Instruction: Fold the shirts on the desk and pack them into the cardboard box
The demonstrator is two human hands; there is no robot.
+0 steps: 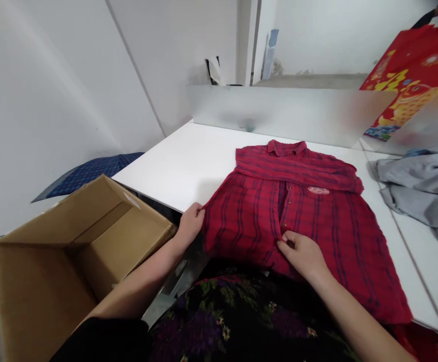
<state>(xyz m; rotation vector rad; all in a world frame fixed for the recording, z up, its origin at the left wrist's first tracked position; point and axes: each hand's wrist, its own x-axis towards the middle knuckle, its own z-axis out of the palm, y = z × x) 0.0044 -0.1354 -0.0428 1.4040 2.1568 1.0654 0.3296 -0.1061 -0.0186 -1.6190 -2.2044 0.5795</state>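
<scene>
Brown cardboard forms the open box at the far left, standing beside the near left edge of the white table. Behind it, a blue checked umbrella lies open next to the table's left edge. At the near edge, toward its left end, the left hand has thumb and fingers pressed together, pinching the side of a red checked shirt. A frosted panel runs along the far edge from the far left corner. The shirt lies front up on the table, collar toward the far edge, sleeves laid across its chest, its lower part reaching the near edge. At the middle of the near edge, the right hand pinches the shirt's front opening, below the buttons. Farther right, a red bag with a fish print stands by the far edge, and crumpled grey cloth lies beyond the table's seam.
</scene>
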